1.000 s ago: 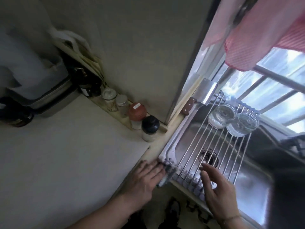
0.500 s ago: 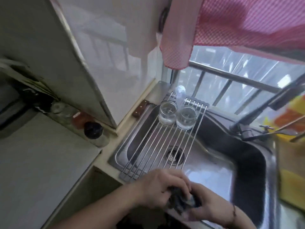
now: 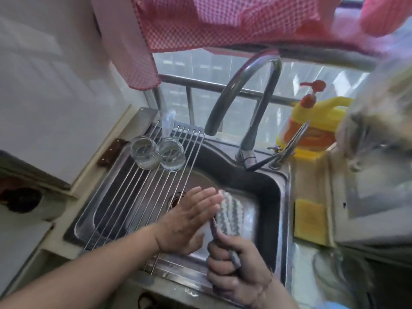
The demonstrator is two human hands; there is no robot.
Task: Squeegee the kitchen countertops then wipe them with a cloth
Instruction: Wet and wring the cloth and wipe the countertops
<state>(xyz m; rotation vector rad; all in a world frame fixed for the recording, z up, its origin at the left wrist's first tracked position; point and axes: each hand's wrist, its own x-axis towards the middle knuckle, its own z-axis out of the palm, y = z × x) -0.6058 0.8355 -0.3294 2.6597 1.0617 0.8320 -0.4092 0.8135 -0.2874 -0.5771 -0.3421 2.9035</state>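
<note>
We see a stainless steel sink basin (image 3: 269, 197) filling the middle of the view, window railing behind it. Pink checked cloths (image 3: 200, 25) hang across the top, one flap dropping low at left, above the back of the rack. A roll-up wire drying rack (image 3: 124, 197) covers the sink's left half; our left forearm crosses over its near end. A curved grey metal faucet (image 3: 245, 90) arches over the basin from the back rim, spout ending above the rack's far right corner. A yellow dish-soap jug with red pump (image 3: 312, 121) stands just right of the faucet on the ledge. A yellow sponge (image 3: 308, 221) lies on the right counter beside the sink rim.

Our left hand (image 3: 189, 221) is spread flat, fingers straight, palm pressed against the grey-and-white striped cloth (image 3: 229, 212), which hangs over the basin. Our right hand (image 3: 231, 268) is fisted round the cloth's bunched lower end, near the front rim.

Two clear glass jars (image 3: 156, 153) sit side by side, touching, at the rack's far end. A brown knife handle (image 3: 111, 151) lies on the sink's left edge, beside the jars. Blurred clutter at far right, cannot tell what.
</note>
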